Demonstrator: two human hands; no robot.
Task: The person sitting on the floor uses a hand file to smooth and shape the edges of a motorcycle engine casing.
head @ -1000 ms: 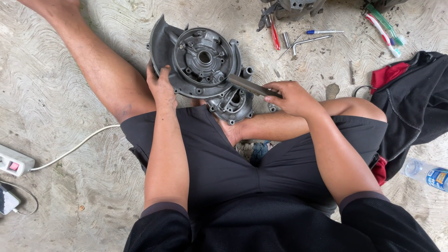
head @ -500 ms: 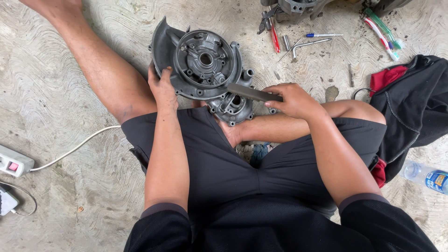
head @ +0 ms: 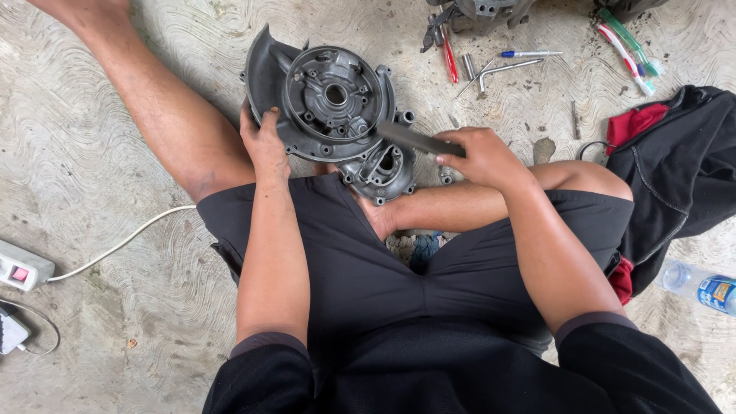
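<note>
A grey metal engine casing (head: 330,100) with a round recessed face and several bolt holes rests on the concrete floor between my legs. My left hand (head: 264,142) grips its lower left rim. My right hand (head: 479,157) holds a flat dark metal bar (head: 414,139) whose tip lies against the casing's right side. A smaller round housing (head: 383,172) of the casing sits just under the bar.
Red-handled pliers (head: 447,54), a metal L-key (head: 491,73), a pen (head: 529,54) and toothbrushes (head: 625,42) lie on the floor beyond. Black and red cloth (head: 682,169) lies at right, a plastic bottle (head: 701,287) below it. A white power strip (head: 23,264) with cord lies at left.
My right hand with the bar has shifted slightly left along the casing's right edge. My left hand keeps its hold on the rim.
</note>
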